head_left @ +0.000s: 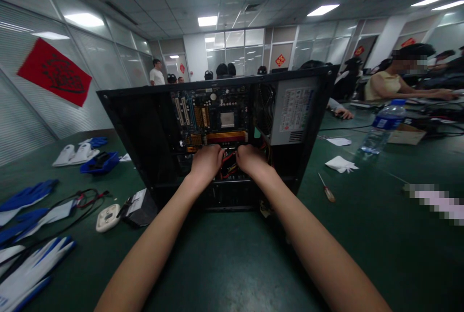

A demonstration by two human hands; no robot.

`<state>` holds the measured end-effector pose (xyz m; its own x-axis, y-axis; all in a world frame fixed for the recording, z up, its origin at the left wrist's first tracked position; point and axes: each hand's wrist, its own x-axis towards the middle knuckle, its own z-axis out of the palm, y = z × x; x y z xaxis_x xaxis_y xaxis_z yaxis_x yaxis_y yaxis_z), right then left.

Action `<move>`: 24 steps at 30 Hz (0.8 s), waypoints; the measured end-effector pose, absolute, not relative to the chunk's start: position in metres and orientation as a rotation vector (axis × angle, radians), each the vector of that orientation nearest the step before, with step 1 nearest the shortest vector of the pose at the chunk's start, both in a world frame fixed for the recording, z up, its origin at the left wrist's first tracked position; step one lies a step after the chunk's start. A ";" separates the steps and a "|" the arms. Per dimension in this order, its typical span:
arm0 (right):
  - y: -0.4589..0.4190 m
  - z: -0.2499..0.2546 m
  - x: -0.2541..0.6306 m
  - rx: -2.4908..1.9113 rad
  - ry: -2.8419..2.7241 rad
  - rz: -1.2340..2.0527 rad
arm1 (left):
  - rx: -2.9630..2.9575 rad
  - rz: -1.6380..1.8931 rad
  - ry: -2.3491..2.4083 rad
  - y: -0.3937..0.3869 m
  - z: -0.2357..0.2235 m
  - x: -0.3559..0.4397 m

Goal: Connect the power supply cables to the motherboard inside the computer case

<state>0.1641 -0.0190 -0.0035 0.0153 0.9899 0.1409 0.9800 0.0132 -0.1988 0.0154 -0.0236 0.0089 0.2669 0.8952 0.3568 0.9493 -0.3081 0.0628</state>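
Note:
A black computer case [137,133] stands open on the table in front of me. Inside it I see a motherboard [217,102] with a bare processor [227,119], and a power supply [295,111] at the upper right. Both hands reach into the lower middle of the case, below the orange memory slots [228,137]. Red and yellow cables [228,158] run between them. My left hand [208,161] is closed, its fingertips at the red cable. My right hand [251,158] is closed at the cables' other side; its fingertips are partly hidden.
Blue-and-white gloves [39,263], a blue tray [99,163], a dark box-shaped part [140,209] and a beige round-cornered object [108,218] lie left. At right are a screwdriver [327,190], crumpled tissue [340,164] and a water bottle [383,127]. A person [391,80] sits beyond.

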 end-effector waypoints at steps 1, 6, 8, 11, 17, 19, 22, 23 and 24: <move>-0.019 -0.003 0.164 -2.047 -2.052 0.065 | -2.349 -0.480 -1.734 -0.023 0.010 0.016; -0.021 -0.001 0.164 -2.043 -2.070 0.061 | -2.330 -0.353 -1.682 -0.019 0.013 0.018; -0.022 0.000 0.163 -2.053 -2.073 0.065 | -2.321 -0.318 -1.671 -0.017 0.013 0.020; -0.023 0.000 0.162 -2.052 -2.076 0.059 | -2.294 -0.306 -1.666 -0.016 0.012 0.023; -0.019 -0.005 0.162 -2.038 -2.082 0.027 | -2.284 -0.296 -1.675 -0.014 0.009 0.027; -0.019 -0.006 0.162 -2.037 -2.078 0.026 | -2.292 -0.294 -1.679 -0.013 0.008 0.028; -0.021 -0.004 0.162 -2.036 -2.077 0.044 | -2.283 -0.290 -1.683 -0.014 0.008 0.028; -0.021 -0.003 0.162 -2.034 -2.074 0.045 | -2.282 -0.291 -1.681 -0.014 0.009 0.028; -0.022 -0.003 0.162 -2.034 -2.071 0.047 | -2.283 -0.296 -1.675 -0.015 0.009 0.029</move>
<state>0.1622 -0.0218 -0.0025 -0.0042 0.9892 0.1462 0.9817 0.0320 -0.1879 0.0289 -0.0148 0.0092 0.3015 0.8931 0.3340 0.9534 -0.2795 -0.1133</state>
